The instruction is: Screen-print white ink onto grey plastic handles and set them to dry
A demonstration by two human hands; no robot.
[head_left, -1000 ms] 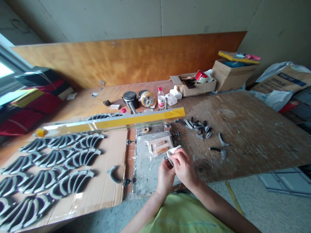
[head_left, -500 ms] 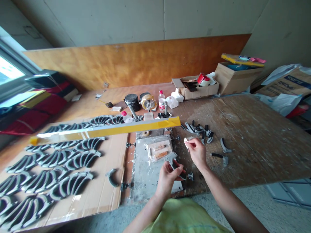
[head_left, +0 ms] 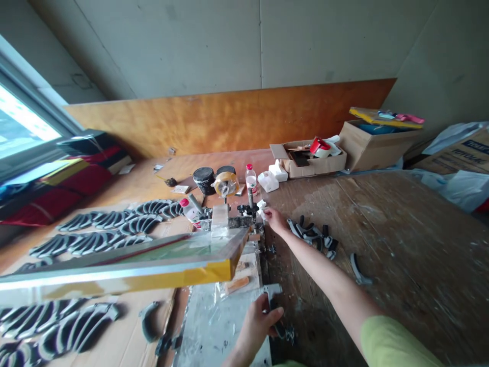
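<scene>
My left hand is closed round a curved grey-and-black handle-shaped part, held over the right edge of the grey metal plate. My right hand is stretched out to the back, fingers pinched on a small white wad of tissue or cloth beside the clamp post. Across the plate, a tilted screen frame edged with yellow tape hangs in the air and hides part of what lies beneath. Under it, an orange-brown piece shows in clear plastic.
Rows of similar curved parts lie on cardboard at the left. More loose pieces lie to the right. Behind stand a capped bottle, black tubs, white blocks and an open carton.
My right hand has moved forward and left with the white wad, from near my left hand to the clamp post. The screen frame appears lower and nearer. The left hand keeps the curved part.
</scene>
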